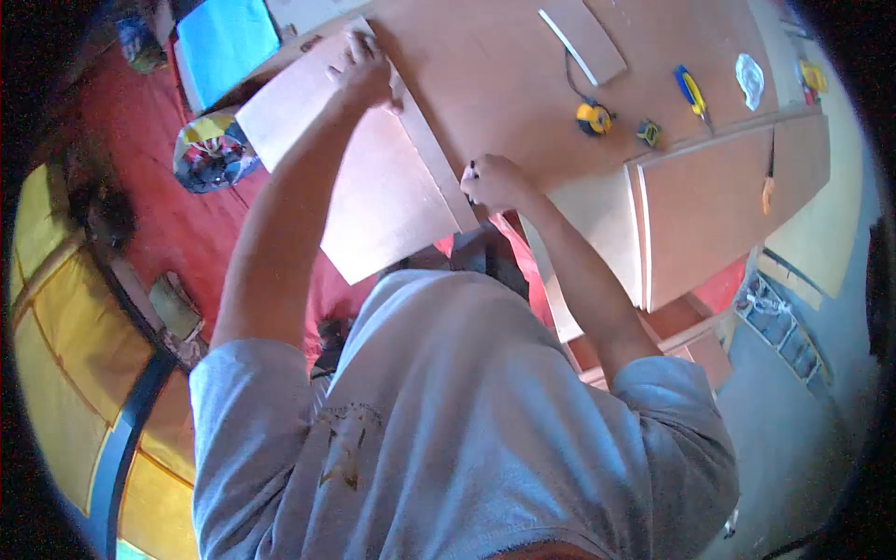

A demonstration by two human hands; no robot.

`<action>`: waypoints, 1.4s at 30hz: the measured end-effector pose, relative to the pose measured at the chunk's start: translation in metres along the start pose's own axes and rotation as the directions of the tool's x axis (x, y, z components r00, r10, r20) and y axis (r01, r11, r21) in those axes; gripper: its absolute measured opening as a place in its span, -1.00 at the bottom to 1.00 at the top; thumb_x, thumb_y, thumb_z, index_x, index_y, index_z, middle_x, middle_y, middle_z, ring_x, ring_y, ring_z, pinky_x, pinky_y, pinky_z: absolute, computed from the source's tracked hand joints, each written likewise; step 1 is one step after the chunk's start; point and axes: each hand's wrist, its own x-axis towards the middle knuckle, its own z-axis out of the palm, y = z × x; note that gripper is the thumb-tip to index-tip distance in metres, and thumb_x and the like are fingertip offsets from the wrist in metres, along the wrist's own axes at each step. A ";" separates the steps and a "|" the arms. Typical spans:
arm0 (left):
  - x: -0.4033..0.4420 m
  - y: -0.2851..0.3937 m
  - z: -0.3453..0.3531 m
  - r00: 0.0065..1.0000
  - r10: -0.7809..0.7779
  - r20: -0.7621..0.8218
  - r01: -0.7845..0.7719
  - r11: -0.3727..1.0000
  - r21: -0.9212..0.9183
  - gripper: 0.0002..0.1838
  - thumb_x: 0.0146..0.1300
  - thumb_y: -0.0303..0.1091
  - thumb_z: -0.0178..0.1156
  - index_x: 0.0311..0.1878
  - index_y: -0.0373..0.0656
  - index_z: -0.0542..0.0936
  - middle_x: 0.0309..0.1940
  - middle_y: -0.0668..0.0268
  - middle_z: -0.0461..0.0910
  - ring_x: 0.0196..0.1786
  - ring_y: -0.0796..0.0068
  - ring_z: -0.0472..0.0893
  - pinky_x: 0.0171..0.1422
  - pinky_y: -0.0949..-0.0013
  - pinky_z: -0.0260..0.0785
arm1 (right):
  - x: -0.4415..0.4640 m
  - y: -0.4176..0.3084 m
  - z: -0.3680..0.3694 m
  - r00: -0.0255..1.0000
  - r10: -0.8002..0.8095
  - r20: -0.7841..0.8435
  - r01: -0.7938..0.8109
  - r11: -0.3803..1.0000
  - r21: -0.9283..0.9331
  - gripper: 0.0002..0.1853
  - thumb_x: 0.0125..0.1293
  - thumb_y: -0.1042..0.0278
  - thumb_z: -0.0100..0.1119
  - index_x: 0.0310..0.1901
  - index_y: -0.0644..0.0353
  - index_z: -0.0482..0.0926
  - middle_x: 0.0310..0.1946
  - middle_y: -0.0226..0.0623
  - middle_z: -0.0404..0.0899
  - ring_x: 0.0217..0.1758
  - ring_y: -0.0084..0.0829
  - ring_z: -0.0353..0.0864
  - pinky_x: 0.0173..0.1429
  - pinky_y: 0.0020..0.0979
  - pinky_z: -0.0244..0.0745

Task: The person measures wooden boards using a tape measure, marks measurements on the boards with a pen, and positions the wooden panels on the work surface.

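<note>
A wide wooden panel [383, 201] lies at a slant at the upper left of the wooden table [448, 56], with a narrow edge strip along its right side. My left hand [362, 70] is over the panel's far end, its fingers bent round the top edge and spread on the surface. Near the panel's near right corner, my right hand [495, 183] is closed in a pinch on something small and dark that I cannot make out. It is just beside the strip's edge.
On the table are a small wood piece [585, 42], a yellow tape measure [594, 118], a smaller one [649, 133], a utility knife [692, 91] and crumpled plastic [749, 80]. Stacked boards [728, 205] carry an orange-handled tool [768, 194]. A blue sheet [227, 47] lies upper left.
</note>
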 end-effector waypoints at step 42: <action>-0.180 -0.076 0.130 0.795 -0.410 -0.447 0.189 0.868 -0.459 0.04 0.40 0.23 0.29 0.64 -0.35 0.12 0.69 -0.25 -0.03 0.71 -0.22 0.05 0.69 -0.22 -0.02 | 0.022 0.134 -0.196 0.567 0.321 -0.759 -0.161 0.946 0.281 -0.64 0.28 0.21 0.38 0.05 0.16 0.61 -0.26 -0.01 0.73 -0.13 0.01 0.77 -0.02 0.00 0.63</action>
